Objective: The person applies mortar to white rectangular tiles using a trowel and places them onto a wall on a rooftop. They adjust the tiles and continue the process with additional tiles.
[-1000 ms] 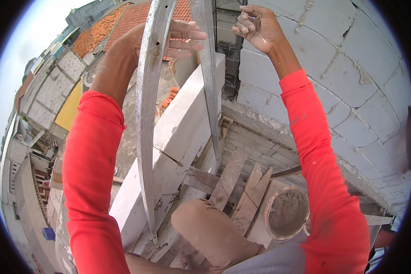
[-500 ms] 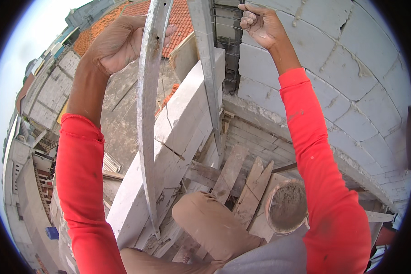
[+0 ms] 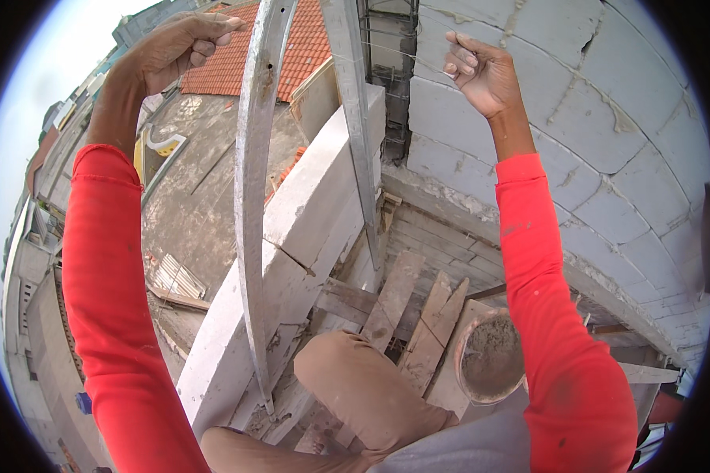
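Observation:
My left hand (image 3: 201, 43) is raised at the upper left, left of an upright galvanised metal strip (image 3: 252, 189), fingers pinched together; what they hold is too small to make out. My right hand (image 3: 473, 71) is raised at the upper right, fingers curled on a thin pale line (image 3: 422, 65) that runs leftward toward the metal pieces. A second metal strip (image 3: 355, 142) stands between my hands, close to a dark column of rebar (image 3: 394, 94). Below them a white block ledge (image 3: 308, 197) runs diagonally toward me.
A pale block wall (image 3: 607, 134) fills the right. Below are wooden planks (image 3: 390, 299), a bucket of grey mortar (image 3: 485, 355) by my right arm, and my bent knee (image 3: 347, 378). Beyond the ledge, lower down, are a concrete roof (image 3: 189, 205) and red tiled roofs (image 3: 308, 47).
My left hand has moved up and left, away from the metal strip, its fingers changing from spread to pinched. My right hand has shifted a little right and down.

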Action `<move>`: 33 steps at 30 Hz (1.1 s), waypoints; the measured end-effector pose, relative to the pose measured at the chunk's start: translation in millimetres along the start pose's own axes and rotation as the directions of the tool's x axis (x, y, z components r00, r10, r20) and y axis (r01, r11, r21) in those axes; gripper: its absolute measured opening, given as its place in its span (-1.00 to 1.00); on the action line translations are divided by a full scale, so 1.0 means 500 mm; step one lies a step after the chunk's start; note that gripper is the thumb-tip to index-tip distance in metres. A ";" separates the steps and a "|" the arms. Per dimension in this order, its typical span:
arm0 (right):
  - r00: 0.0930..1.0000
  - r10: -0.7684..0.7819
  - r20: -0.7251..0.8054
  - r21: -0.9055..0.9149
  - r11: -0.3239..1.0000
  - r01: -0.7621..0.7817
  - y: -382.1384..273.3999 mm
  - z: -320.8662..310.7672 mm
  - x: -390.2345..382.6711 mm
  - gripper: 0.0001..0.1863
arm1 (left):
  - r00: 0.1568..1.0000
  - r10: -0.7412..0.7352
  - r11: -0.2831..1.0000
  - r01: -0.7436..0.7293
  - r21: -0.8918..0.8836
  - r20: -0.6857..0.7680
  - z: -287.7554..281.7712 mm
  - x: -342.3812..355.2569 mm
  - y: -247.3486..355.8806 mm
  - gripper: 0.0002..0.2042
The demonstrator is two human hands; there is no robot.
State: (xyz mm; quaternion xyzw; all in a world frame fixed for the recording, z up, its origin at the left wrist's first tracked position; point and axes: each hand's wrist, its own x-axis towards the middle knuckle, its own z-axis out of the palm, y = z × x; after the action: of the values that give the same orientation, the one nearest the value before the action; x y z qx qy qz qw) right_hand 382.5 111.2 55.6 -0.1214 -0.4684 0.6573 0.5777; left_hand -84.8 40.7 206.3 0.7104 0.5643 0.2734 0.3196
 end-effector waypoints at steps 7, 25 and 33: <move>0.967 0.130 0.219 -0.046 0.991 -0.123 0.016 0.042 -0.054 -0.66 | 0.584 0.703 0.425 0.111 0.898 -0.405 -0.011 0.068 -0.011 -0.66; 0.962 -0.011 0.273 -0.289 0.953 0.093 0.209 0.339 -0.116 -0.66 | 0.978 0.177 0.917 -0.124 -0.378 0.108 0.254 -0.029 0.036 -0.51; 0.988 0.006 0.157 -0.177 0.984 0.022 0.275 0.395 -0.013 -0.74 | 0.977 0.204 0.892 -0.211 -0.400 -0.060 0.152 -0.011 -0.011 -0.60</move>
State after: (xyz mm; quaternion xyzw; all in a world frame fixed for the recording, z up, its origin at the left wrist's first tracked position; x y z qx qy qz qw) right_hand 157.6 26.1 54.2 -0.1185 -0.5698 0.6180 0.5286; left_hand -32.7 25.2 152.9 0.6828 0.4193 0.4224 0.4237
